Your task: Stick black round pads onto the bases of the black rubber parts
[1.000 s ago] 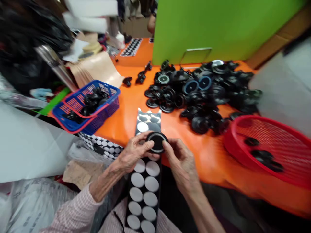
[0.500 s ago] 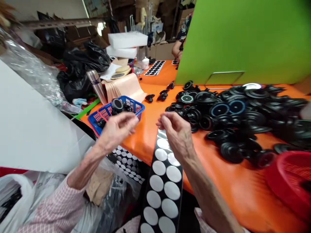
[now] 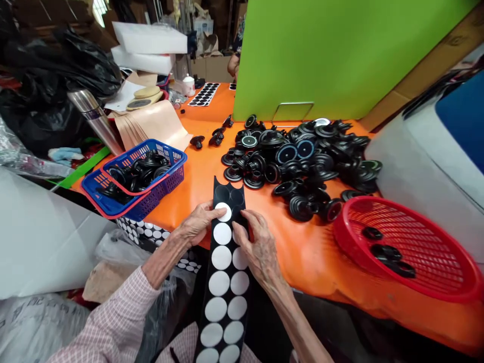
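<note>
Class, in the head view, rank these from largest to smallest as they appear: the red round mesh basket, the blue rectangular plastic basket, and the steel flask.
1. Red round mesh basket, though it sits nearer the camera.
2. Blue rectangular plastic basket.
3. Steel flask, farthest away and plainly smallest in view.

Pretty cluttered workshop; the orange table (image 3: pixel 333 257) takes up most of the view, with a bright green board (image 3: pixel 321 50) standing upright along its far side; a white panel (image 3: pixel 41 237) leans at the left; black plastic bags (image 3: pixel 56 75) pile up in the back left corner, white foam blocks (image 3: pixel 147 45) stacked beside them; cardboard boxes (image 3: pixel 207 63) sit further back; daylight comes from a window (image 3: pixel 99 7) at the top left.
</note>
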### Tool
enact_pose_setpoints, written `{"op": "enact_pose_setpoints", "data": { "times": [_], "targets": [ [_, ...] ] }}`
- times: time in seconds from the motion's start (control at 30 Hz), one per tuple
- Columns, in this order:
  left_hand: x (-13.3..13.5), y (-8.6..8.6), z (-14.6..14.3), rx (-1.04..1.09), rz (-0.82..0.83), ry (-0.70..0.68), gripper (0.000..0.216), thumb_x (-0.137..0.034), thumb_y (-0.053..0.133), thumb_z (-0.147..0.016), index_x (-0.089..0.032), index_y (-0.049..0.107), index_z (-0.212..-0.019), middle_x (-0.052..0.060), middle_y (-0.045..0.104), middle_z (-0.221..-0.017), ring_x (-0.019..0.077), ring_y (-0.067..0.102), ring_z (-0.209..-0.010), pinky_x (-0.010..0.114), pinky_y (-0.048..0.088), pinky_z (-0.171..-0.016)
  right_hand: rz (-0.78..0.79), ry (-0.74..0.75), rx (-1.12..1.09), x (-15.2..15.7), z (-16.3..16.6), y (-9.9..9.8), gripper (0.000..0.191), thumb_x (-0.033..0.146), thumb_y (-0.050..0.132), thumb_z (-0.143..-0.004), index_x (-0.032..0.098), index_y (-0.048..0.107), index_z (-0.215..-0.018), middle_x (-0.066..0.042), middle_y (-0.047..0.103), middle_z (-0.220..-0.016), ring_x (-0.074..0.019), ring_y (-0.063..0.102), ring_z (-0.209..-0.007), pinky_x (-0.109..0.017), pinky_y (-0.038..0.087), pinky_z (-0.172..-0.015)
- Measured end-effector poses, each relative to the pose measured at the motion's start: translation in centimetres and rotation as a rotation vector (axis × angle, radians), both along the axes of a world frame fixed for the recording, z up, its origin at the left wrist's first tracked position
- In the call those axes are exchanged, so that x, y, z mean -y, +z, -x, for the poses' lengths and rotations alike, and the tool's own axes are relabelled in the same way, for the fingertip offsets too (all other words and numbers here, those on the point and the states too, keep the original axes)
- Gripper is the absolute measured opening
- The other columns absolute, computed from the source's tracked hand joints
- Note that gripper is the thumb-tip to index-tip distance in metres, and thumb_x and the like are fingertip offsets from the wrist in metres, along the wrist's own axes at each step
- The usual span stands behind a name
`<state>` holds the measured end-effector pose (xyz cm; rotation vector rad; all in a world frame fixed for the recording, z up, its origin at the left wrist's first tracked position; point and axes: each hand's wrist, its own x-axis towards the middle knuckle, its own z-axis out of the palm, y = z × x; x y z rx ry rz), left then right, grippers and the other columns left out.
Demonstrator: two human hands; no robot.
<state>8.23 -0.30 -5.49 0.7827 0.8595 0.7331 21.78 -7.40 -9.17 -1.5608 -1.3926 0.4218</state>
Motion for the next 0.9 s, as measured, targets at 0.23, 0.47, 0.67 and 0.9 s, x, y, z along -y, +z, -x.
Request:
{"op": "enact_pose_setpoints", "data": {
  "times": [0.23,0.47,0.67,0.9],
  "targets": [
    [0.8,-1.2,-0.1,0.090,0.004,0.007,0.031,-0.030,0.084,-0.062,-0.012,0.070,-0.083,0.003,0.070,-0.078,0.0110,0.060,-0.069,0.023,0.047,-0.070,-0.032,-0.011,0.045,-0.2,-0.3,0.2,0.021,0.036,0.050,-0.092,0.018,0.062,-0.095,-0.009,0.066,-0.093,-0.0233,0.063,-0.087,-0.037,0.054,-0.075],
    [0.9,-1.4,-0.2,-0.059,-0.068,0.054,0.041,-0.038,0.080,-0.063,-0.012,0.064,-0.089,0.007,0.068,-0.081,0.0187,0.063,-0.076,0.031,0.049,-0.075,-0.109,-0.179,0.305,-0.5,-1.8,-0.3,0.030,0.024,0.031,-0.099,0.018,0.058,-0.086,-0.007,0.063,-0.078,-0.0195,0.060,-0.069,-0.030,0.046,-0.061],
    [0.9,1.9,-0.2,-0.747,-0.535,0.319,0.036,-0.048,0.071,-0.071,-0.019,0.057,-0.088,0.004,0.059,-0.084,0.0198,0.056,-0.083,0.031,0.045,-0.075,-0.185,-0.252,0.284,1.0,-3.3,0.7,0.026,0.024,0.035,-0.099,0.020,0.056,-0.083,-0.004,0.060,-0.072,-0.0177,0.060,-0.065,-0.029,0.047,-0.059],
    [1.7,2.8,-3.6,-0.354,-0.195,-0.124,0.023,-0.032,0.067,-0.067,-0.016,0.057,-0.079,0.000,0.057,-0.074,0.0107,0.051,-0.065,0.023,0.041,-0.061,-0.115,-0.003,-0.062,3.4,-0.9,1.2,0.028,0.029,0.041,-0.096,0.022,0.062,-0.112,-0.011,0.064,-0.113,-0.0220,0.064,-0.101,-0.036,0.057,-0.081]
  ]
}}
